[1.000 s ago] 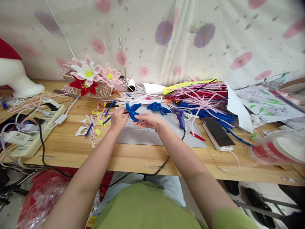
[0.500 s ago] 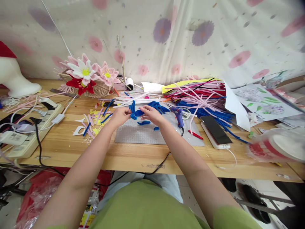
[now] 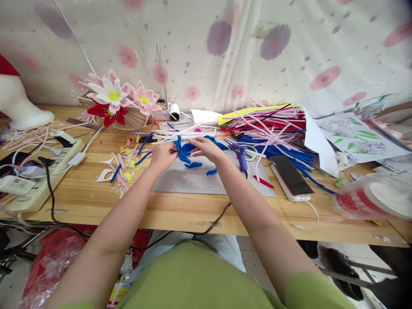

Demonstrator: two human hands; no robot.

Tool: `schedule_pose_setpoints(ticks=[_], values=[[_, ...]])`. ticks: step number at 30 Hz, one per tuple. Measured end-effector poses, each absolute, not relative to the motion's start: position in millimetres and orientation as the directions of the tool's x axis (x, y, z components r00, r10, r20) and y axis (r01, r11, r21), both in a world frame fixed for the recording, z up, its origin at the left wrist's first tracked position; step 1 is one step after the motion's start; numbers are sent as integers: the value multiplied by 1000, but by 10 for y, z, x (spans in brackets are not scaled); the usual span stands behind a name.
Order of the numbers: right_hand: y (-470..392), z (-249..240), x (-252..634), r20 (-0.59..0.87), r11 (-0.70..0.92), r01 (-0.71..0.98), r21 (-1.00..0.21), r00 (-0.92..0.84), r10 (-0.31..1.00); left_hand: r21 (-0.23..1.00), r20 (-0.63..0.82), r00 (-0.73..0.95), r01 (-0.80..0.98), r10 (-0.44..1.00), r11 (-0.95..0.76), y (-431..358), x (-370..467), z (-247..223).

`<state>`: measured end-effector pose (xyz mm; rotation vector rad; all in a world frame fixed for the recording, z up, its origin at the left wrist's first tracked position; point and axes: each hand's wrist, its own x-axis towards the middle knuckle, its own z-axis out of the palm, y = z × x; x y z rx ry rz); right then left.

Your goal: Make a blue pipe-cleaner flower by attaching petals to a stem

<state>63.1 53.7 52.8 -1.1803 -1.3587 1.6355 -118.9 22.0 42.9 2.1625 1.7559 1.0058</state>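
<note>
Between my hands, above the grey cutting mat [image 3: 167,182], is a blue fuzzy pipe-cleaner flower piece [image 3: 182,151] with curled petals. My left hand [image 3: 163,155] is closed, pinching its left side. The fingers of my right hand [image 3: 206,149] are closed on a petal at its right side; the fingertips partly cover it. Below, a loose blue petal [image 3: 193,165] lies on the mat, and another blue petal [image 3: 211,171] rests near my right wrist. More blue petals [image 3: 220,145] lie behind my right hand.
A purple glue gun [image 3: 238,155] and red pen [image 3: 264,182] lie right of the mat, near a phone [image 3: 291,175]. Pipe cleaners [image 3: 267,126] are heaped behind. Paper scraps [image 3: 120,167], a power strip [image 3: 48,180] and fuzzy flowers [image 3: 112,95] stand left.
The blue flower piece has turned in my hands, its petals now hanging lower and more spread. My right hand has shifted slightly up. The other things stay in place.
</note>
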Motion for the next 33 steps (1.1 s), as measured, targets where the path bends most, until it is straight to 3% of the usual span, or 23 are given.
schedule_pose_setpoints(ticks=[5,9,13,26,33], values=[[544,413,1037,-168,-148,88,-985,-316,934,653,323,-26,729,946,-203,243,-1189,473],[479,363,1180,-190,-177,69,-982,-322,927,632,375,15,727,927,-268,173,-1127,493],[430,399,1066,-115,-130,-2,-991,-461,880,601,323,96,748,942,-282,71,-1055,490],[467,484,910,82,85,-17,-996,-508,857,683,223,24,710,975,-173,36,-1102,468],[573,310,814,35,-108,-245,-964,-513,858,627,240,45,756,970,-191,41,-1068,490]])
